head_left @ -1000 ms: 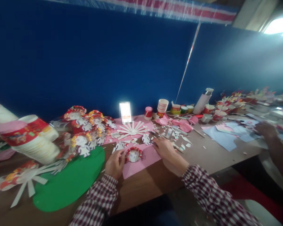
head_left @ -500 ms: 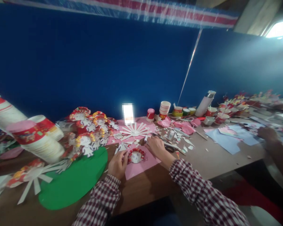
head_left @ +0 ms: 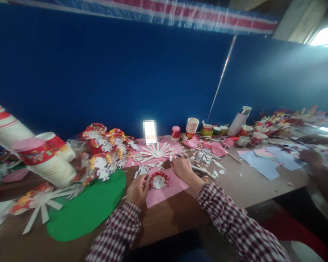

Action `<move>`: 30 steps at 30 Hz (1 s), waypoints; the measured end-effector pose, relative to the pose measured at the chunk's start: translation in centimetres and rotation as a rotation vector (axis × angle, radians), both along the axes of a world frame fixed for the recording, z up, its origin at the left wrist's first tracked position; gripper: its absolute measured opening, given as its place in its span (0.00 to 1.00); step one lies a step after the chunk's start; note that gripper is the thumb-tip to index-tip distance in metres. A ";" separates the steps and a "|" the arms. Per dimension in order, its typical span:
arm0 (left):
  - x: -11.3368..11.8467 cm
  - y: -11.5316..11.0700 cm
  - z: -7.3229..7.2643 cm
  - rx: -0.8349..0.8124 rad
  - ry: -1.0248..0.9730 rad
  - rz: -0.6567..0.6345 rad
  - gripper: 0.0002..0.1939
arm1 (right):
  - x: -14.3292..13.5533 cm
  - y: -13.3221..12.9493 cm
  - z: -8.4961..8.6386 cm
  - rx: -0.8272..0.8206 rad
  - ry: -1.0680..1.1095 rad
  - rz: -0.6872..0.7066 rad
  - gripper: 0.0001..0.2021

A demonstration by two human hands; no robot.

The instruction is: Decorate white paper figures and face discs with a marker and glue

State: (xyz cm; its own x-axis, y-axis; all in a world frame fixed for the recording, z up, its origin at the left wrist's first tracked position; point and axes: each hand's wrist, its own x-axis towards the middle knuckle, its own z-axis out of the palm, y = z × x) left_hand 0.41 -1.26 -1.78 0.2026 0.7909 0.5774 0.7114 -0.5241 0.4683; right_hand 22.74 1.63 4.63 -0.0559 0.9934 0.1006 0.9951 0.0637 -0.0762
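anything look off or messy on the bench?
Yes. Paper scraps lie scattered across the table, right of the right hand. At far left the paper cup stacks lie tipped on their sides, not upright. The left hand touches a small round craft piece on pink paper.

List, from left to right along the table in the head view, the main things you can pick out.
Stack of red-and-white paper cups → round green paper sheet → left hand → right hand → white flask → pale blue paper sheet.

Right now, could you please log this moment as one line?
left hand: touching paper-cup face | right hand: beside it, contents unclear | base: pink sheet
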 end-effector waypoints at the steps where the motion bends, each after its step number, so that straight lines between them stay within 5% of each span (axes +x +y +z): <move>1: 0.0 0.0 0.0 -0.005 -0.002 0.002 0.13 | 0.1 0.0 0.1 0.008 0.014 -0.007 0.11; 15: 0.0 0.0 -0.1 0.014 -0.018 -0.007 0.12 | 2.8 -2.3 0.8 0.157 0.453 -0.066 0.08; 23: 0.1 -0.1 0.1 0.020 -0.021 -0.012 0.12 | 3.2 -7.9 -2.0 0.118 0.922 -0.021 0.12; 30: 0.0 -0.1 0.1 0.018 -0.029 -0.005 0.12 | 3.0 -9.9 -4.0 0.119 0.952 -0.058 0.07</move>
State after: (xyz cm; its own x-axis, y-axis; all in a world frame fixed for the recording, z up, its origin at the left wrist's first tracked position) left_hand 0.44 -1.36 -1.69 0.1893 0.7796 0.5970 0.6949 -0.5359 0.4795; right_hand 25.73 -8.31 0.62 0.1499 0.9723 0.1792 0.5213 0.0763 -0.8499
